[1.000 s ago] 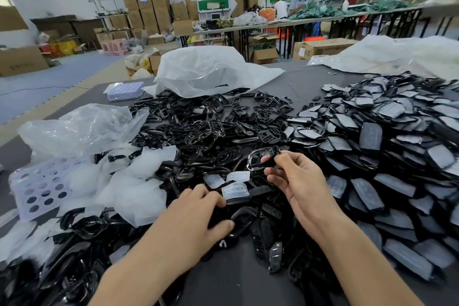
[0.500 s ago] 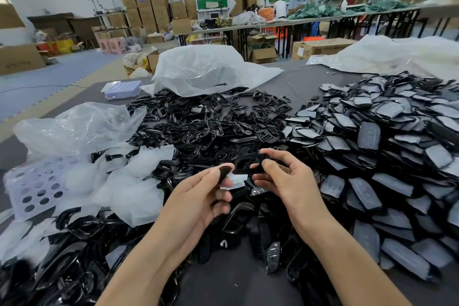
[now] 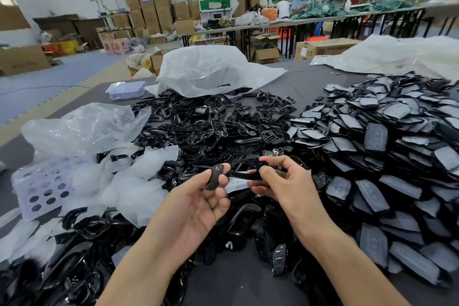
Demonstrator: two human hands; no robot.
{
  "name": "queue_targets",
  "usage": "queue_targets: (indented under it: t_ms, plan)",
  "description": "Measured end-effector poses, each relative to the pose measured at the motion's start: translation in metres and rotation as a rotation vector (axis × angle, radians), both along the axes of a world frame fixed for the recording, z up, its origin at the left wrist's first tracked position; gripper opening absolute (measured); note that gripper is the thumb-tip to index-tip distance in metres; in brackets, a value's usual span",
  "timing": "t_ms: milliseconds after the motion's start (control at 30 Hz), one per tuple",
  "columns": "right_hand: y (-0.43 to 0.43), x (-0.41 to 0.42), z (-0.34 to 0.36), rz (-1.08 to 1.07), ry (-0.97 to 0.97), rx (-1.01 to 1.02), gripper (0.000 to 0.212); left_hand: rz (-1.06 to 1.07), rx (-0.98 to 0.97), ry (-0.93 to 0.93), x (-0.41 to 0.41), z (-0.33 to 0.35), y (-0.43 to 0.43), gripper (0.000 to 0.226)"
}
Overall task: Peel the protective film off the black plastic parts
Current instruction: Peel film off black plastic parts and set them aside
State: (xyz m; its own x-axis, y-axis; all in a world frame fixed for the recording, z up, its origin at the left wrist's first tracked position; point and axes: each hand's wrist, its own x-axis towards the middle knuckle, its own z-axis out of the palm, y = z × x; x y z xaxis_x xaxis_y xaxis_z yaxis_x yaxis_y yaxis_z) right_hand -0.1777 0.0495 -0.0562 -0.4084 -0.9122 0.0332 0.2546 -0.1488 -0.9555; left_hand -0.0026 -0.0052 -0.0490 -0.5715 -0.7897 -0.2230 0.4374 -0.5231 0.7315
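Note:
My left hand (image 3: 198,204) pinches a small black plastic part (image 3: 215,176) between thumb and fingertips, held upright above the table. My right hand (image 3: 280,184) grips a black frame-shaped part (image 3: 244,170) just to the right of it; the two parts nearly touch. A heap of film-covered black parts (image 3: 377,141) fills the right side. Bare glossy black frames (image 3: 211,124) lie piled in the middle and at the lower left. Crumpled pieces of peeled film (image 3: 139,181) lie left of my hands.
A perforated lilac tray (image 3: 42,186) sits at the left, another (image 3: 128,88) farther back. Clear plastic bags (image 3: 82,126) and a large white bag (image 3: 213,72) lie behind the piles. The dark table (image 3: 238,283) shows near me. People work at distant benches.
My left hand lifted a black part out of the pile and brought it up beside the frame in my right hand. My right hand moved slightly down and toward me.

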Motion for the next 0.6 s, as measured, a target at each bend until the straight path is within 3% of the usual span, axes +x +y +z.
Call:
queue_targets:
  t_ms: [167, 400, 533, 600]
  plan:
    - [0.000, 0.000, 0.000, 0.009, 0.003, 0.006, 0.013, 0.019, -0.045, -0.051, 0.002, 0.004, 0.006, 0.032]
    - [0.000, 0.001, -0.003, 0.009, 0.006, 0.008, 0.013, 0.344, -0.377, -0.447, -0.010, -0.003, 0.011, 0.016]
    - [-0.001, 0.002, -0.004, 0.010, -0.001, 0.017, 0.012, 0.345, -0.629, -0.643, -0.006, -0.005, 0.013, 0.028]
    - [-0.001, 0.002, -0.004, 0.005, -0.010, 0.014, 0.012, 0.361, -0.666, -0.625, -0.006, -0.003, 0.015, 0.025]
